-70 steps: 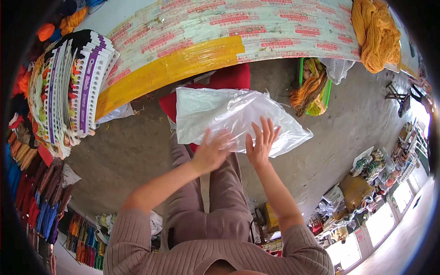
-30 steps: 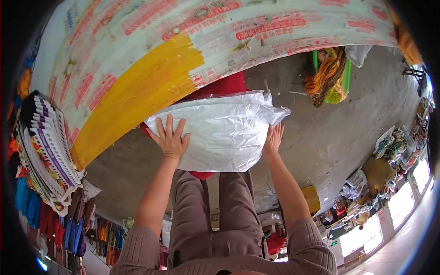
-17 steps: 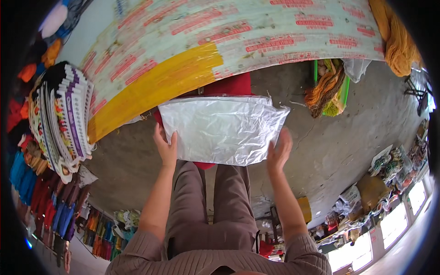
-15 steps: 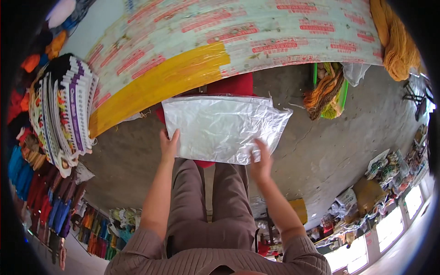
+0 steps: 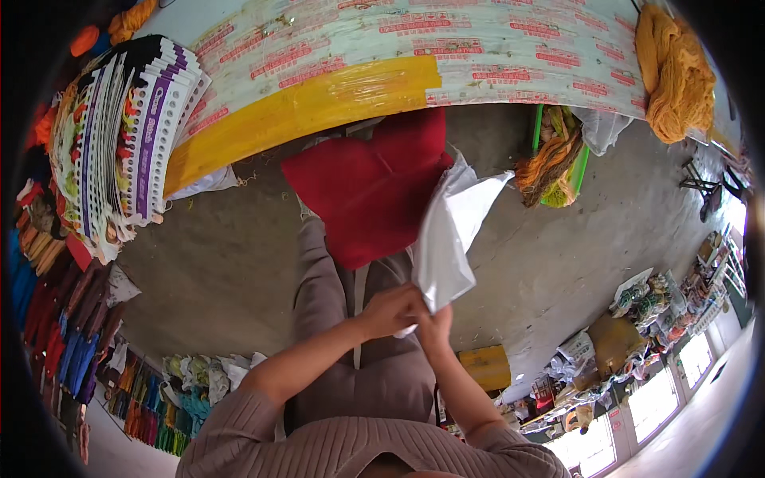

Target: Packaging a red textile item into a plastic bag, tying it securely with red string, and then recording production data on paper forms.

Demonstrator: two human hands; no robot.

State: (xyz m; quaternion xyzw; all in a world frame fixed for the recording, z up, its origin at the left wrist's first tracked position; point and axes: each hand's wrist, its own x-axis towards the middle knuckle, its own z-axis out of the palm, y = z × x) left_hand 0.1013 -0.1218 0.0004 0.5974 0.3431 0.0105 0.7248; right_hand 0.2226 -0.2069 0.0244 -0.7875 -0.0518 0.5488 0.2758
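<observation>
While the left hand (image 5: 390,311) met the right hand (image 5: 435,327), both were closed narrowly on the gathered lower end of the white bag (image 5: 448,247), whose loose upper part stood tilted over the right edge of the red cloth (image 5: 370,195). An uneven pull might have torn the thin film, and a corner could have slipped away, since only one bunched end was gripped. Red print ran in rows across the table (image 5: 510,52), and purple strips on the cards (image 5: 147,151) bore pale lettering; no writing could be made out on the bag
</observation>
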